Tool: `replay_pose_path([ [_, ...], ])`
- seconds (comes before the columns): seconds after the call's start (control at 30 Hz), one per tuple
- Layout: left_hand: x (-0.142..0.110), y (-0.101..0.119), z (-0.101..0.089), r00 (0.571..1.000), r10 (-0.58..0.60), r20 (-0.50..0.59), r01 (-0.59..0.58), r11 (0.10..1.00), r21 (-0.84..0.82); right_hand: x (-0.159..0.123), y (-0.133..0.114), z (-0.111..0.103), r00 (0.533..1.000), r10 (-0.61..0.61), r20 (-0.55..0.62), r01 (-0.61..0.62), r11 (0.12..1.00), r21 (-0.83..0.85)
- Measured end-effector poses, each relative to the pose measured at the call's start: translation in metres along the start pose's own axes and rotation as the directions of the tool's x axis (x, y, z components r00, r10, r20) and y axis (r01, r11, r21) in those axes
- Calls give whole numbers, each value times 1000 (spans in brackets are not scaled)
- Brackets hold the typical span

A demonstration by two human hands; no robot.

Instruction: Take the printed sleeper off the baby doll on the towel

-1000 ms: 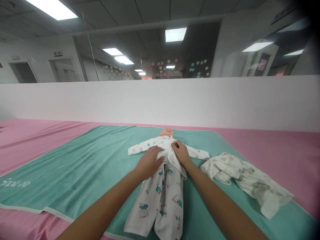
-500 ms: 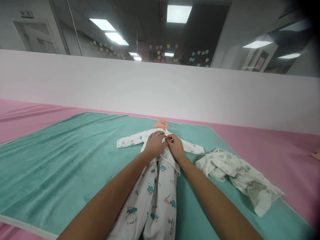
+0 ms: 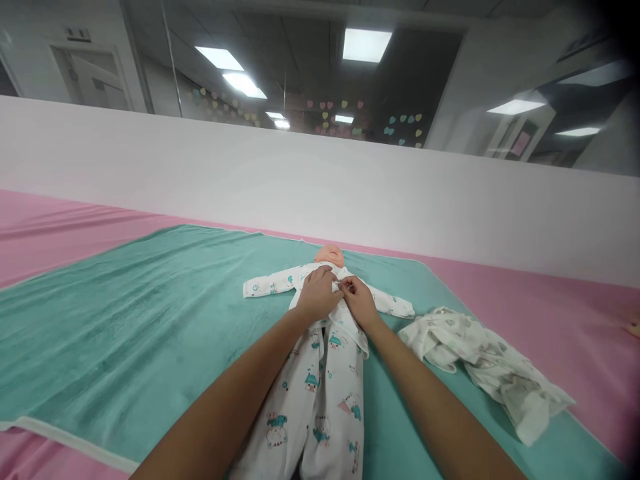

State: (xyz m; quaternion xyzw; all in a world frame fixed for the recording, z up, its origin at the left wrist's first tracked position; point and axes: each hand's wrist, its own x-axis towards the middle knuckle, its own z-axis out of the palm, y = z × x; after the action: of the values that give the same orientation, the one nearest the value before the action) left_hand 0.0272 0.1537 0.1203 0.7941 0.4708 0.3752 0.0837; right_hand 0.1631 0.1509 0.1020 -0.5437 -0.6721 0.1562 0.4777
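Note:
A baby doll lies on its back, with its peach-coloured head [image 3: 329,255] showing at the far end. It wears a white baby suit [image 3: 320,400] printed with teal and pink cartoon animals, its sleeves spread sideways. My left hand [image 3: 317,293] lies across the chest, holding the suit's front flap down. Right beside it, my right hand [image 3: 359,301] pinches the flap's edge between fingertips. The fastening under my fingers is hidden. Both forearms cross above the suit's legs.
A teal towel [image 3: 125,320] lies under the doll on a pink sheet [image 3: 60,230]. A crumpled white printed garment [image 3: 485,353] lies to the right. A white partition [image 3: 300,180] runs behind. Another person's fingertip [image 3: 635,328] shows at the right edge.
My left hand has slid up the doll's body from the waist to the chest, closer to my right hand. The view has tilted slightly. The loose garment has stayed in place.

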Motion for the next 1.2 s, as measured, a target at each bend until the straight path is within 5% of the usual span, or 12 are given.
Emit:
replay_pose_path([
  [0.3,-4,-6,-5,995,52,-89,-58,996,-69,-2,8,3,993,53,-103,-45,996,76],
  [0.47,-13,-14,-8,987,111,-118,-122,988,-96,-25,-8,-1,977,21,-213,-34,998,-56],
  [0.67,-40,-27,-21,968,249,-34,-251,965,-82,-58,-42,-10,989,-140,56,151,938,-312],
  [0.87,-47,-33,-25,974,225,-3,-223,966,-131,-63,-57,-6,990,-108,85,137,824,-550],
  [1.2,-44,-26,-28,960,268,-76,-274,958,-79,-60,-47,-7,986,-111,122,147,931,-335],
])
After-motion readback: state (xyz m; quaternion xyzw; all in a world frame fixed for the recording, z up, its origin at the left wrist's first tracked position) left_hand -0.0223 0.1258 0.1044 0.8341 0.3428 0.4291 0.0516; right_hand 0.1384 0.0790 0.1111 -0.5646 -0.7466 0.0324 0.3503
